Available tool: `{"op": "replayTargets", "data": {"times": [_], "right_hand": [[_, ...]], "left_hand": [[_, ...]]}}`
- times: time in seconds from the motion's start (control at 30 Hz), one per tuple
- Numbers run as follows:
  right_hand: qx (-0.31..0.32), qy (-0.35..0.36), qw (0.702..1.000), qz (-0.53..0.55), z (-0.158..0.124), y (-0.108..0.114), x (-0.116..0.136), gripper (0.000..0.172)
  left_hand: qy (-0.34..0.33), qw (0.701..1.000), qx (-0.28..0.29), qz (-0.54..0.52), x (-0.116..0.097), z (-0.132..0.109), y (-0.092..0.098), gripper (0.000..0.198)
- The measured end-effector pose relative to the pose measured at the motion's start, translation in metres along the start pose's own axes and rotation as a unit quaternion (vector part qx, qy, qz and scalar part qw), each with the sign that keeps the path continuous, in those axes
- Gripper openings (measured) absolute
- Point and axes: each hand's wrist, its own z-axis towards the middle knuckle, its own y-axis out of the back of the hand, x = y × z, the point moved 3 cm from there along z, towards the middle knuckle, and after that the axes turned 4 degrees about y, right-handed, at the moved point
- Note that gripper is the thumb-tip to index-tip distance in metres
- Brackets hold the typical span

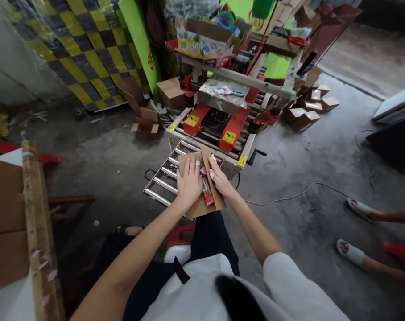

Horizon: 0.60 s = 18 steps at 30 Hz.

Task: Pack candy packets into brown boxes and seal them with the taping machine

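Observation:
A small brown cardboard box rests at the near end of a roller conveyor, its top flaps partly folded in. Between the flaps a gap shows a clear-wrapped item with red and pink parts; its kind I cannot make out. My left hand lies flat on the left flap, fingers stretched forward. Against the raised right flap rests my right hand, its fingers extended along it. White wraps show on fingers of both hands.
Past the rollers stands a carton sealing machine with red guides and a crank handle. A printed open carton sits above it. Small cartons lie right. Another person's feet and a cable are on the floor.

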Motion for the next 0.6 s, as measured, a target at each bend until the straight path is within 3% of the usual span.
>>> {"op": "replayTargets", "data": {"times": [0.07,0.17,0.27,0.5,0.6], "right_hand": [[0.018,0.000,1.000,-0.010,0.001,-0.001,-0.002,0.083],[0.030,-0.002,0.999,-0.019,0.006,-0.002,-0.004,0.076],[0.026,0.012,0.994,-0.103,0.009,-0.008,0.000,0.073],[0.004,0.012,0.964,-0.266,0.006,-0.030,0.025,0.065],[-0.007,0.013,0.952,-0.305,0.008,-0.031,0.029,0.064]], "left_hand": [[-0.005,1.000,0.009,0.005,-0.002,0.001,0.000,0.055],[-0.002,1.000,0.008,0.007,-0.007,0.002,0.000,0.056],[0.005,1.000,-0.002,-0.003,-0.006,0.002,-0.002,0.056],[0.026,0.973,-0.016,-0.228,0.027,0.007,-0.009,0.066],[0.024,0.983,0.007,-0.182,0.020,0.007,-0.008,0.058]]}}
